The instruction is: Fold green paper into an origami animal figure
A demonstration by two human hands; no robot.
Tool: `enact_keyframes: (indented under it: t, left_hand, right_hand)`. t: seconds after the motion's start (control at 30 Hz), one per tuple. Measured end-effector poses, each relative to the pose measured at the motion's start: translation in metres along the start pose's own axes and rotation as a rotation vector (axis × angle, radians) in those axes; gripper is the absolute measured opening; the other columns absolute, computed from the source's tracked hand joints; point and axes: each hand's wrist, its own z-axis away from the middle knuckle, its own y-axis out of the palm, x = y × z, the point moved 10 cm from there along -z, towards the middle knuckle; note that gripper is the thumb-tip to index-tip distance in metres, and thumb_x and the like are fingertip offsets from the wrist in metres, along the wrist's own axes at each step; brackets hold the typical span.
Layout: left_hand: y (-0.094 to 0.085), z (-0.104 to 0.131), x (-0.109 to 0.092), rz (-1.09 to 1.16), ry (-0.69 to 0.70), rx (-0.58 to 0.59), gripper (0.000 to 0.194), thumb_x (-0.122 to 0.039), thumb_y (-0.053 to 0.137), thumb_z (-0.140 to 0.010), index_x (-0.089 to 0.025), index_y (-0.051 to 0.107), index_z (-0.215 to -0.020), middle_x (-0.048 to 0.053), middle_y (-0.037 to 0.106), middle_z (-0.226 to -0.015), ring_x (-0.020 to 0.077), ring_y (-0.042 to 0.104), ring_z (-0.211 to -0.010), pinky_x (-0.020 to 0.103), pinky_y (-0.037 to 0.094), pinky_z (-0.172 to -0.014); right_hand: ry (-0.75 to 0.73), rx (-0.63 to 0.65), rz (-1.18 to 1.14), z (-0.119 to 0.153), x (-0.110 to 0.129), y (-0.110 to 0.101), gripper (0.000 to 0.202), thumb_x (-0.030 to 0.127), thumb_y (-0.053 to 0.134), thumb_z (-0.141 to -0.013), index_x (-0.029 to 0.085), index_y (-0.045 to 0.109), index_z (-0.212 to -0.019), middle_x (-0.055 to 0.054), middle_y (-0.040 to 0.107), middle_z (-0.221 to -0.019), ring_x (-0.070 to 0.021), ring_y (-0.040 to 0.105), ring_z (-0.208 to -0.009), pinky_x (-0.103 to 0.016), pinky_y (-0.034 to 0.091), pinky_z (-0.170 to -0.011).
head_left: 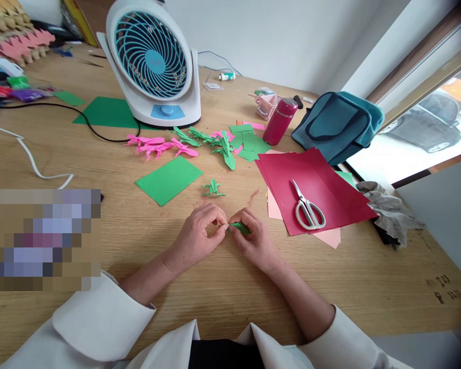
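A small folded green paper [241, 227] is held between my two hands above the wooden table. My right hand [253, 238] is wrapped round it, thumb and fingers pressed together. The fingertips of my left hand [203, 230] pinch its left end, touching the right fingertips. Just beyond my hands lies a small green folded paper figure [214, 188] with thin legs. A green paper rectangle [169, 180] lies farther left. Pink folded figures [153, 145] and green folded figures [226, 149] are piled behind.
White-handled scissors [309, 210] rest on red paper sheets [334, 184] at the right. Behind stand a white fan [153, 61], a red bottle [280, 121] and a teal bag [336, 125]. A black cable [100, 136] crosses the left side. Crumpled cloth [388, 210] lies at the right edge.
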Motion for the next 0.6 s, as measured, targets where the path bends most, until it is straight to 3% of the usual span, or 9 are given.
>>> enact_keyframes:
  t: [0.3, 0.6]
  left_hand:
    - [-0.001, 0.002, -0.022, -0.278, 0.206, 0.038, 0.012, -0.011, 0.056, -0.092, -0.019, 0.060, -0.084, 0.000, 0.070, -0.086, 0.0171, 0.057, -0.081, 0.034, 0.040, -0.080]
    - [-0.001, 0.000, -0.019, -0.248, 0.189, 0.044, 0.014, -0.010, 0.055, -0.092, -0.019, 0.064, -0.089, 0.001, 0.069, -0.083, 0.0173, 0.057, -0.081, 0.034, 0.041, -0.081]
  right_hand:
    - [0.096, -0.013, -0.004, -0.001, -0.010, -0.002, 0.006, 0.015, 0.056, -0.085, 0.018, 0.059, -0.082, -0.001, 0.059, -0.080, -0.0149, 0.057, -0.077, -0.026, 0.043, -0.071]
    - [0.147, 0.011, -0.042, -0.002, -0.015, -0.001, 0.005, 0.019, 0.058, -0.085, 0.018, 0.061, -0.082, -0.001, 0.060, -0.080, -0.0148, 0.056, -0.076, -0.026, 0.042, -0.070]
